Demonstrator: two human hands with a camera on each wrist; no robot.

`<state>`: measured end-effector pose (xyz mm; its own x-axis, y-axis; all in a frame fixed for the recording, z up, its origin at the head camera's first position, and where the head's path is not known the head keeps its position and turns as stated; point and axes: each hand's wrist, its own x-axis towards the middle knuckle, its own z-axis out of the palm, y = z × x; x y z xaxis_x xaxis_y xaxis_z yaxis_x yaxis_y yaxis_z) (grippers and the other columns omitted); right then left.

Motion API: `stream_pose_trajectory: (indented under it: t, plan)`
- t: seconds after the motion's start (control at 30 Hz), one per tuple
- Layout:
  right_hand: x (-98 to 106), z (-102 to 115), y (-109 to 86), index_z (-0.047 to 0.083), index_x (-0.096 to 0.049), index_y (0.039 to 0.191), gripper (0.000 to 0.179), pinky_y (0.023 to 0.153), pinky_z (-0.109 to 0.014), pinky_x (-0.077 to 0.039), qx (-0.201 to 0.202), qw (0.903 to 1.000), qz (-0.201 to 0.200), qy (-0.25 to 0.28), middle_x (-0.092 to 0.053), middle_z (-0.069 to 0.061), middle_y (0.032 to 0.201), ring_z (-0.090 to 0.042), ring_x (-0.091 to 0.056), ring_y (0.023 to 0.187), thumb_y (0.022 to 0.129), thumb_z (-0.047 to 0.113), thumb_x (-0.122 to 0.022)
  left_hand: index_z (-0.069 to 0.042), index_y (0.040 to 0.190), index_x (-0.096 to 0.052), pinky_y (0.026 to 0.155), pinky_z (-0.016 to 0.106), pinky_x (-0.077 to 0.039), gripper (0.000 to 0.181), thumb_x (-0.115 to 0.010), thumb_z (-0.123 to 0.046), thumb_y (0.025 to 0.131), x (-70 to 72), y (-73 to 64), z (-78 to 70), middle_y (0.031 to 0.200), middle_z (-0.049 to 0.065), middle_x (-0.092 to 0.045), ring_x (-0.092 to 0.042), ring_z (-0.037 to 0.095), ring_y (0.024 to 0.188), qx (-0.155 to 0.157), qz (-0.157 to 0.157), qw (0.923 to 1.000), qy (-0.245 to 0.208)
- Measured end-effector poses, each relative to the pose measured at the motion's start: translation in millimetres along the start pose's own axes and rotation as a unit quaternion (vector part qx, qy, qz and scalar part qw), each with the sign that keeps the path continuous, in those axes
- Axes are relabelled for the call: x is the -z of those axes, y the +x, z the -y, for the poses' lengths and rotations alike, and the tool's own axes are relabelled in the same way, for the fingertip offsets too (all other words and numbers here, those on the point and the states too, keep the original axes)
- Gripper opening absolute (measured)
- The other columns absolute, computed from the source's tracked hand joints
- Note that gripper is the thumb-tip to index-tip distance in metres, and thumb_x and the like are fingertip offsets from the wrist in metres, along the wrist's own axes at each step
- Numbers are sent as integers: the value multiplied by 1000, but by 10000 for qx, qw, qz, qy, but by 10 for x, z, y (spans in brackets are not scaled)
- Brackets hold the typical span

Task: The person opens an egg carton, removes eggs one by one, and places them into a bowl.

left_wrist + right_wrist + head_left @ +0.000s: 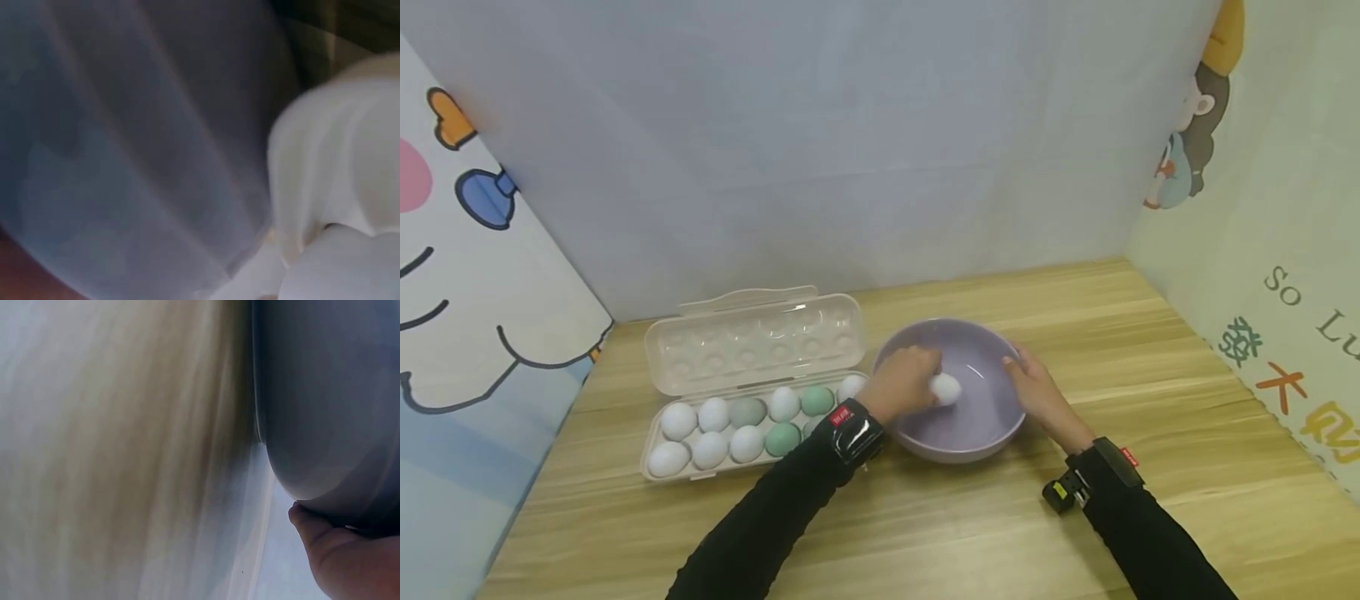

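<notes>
A white egg (946,389) shows inside the lilac bowl (958,451), tucked against the curled fingers of my left hand (906,381), which pinches it over the bowl's left part. My right hand (1036,390) grips the bowl's right rim, thumb at the inner side and fingers outside. In the right wrist view, part of that hand (344,553) lies against the bowl's outer wall (331,412). The left wrist view is filled mostly by the bowl (144,156); the left fingers are not plain there.
Left of the bowl, a clear plastic egg carton (703,476) holds white, green and greyish eggs in two rows. Its lid (752,342) is folded back toward the rear cloth wall (850,167). My left forearm hides the carton's right end. A printed wall (1262,250) borders the wooden table (1112,333).
</notes>
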<state>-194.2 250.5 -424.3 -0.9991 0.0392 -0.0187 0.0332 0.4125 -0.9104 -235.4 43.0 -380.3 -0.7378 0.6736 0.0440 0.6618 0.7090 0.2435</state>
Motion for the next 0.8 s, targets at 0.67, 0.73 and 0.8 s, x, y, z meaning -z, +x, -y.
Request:
stream_pose_trajectory:
  t: [0.67, 0.73, 0.8]
  plan:
    - [2, -7, -11, 2, -25, 136, 41, 90, -53, -40, 184, 9998, -36, 23, -33, -27, 134, -42, -40, 115, 95, 9, -26, -8, 80, -54, 59, 29, -43, 30, -75, -25, 69, -143, -25, 40, 68, 0, -52, -50, 16, 62, 116, 177, 9998, -15]
    - [2, -8, -10, 2, -24, 136, 42, 91, -53, -38, 205, 9998, -39, 15, -31, -27, 135, -43, -39, 116, 95, 9, -25, -8, 80, -54, 60, 29, -44, 30, -75, -27, 70, -139, -33, 39, 68, 0, -52, -50, 16, 63, 129, 175, 9998, 23]
    - [2, -7, -14, 2, -24, 136, 42, 92, -53, -37, 193, 9998, -34, 30, -31, -27, 136, -42, -38, 117, 95, 9, -26, -8, 80, -54, 60, 30, -44, 31, -75, -29, 70, -124, -48, 32, 68, 0, -52, -50, 17, 63, 166, 165, 9997, 92]
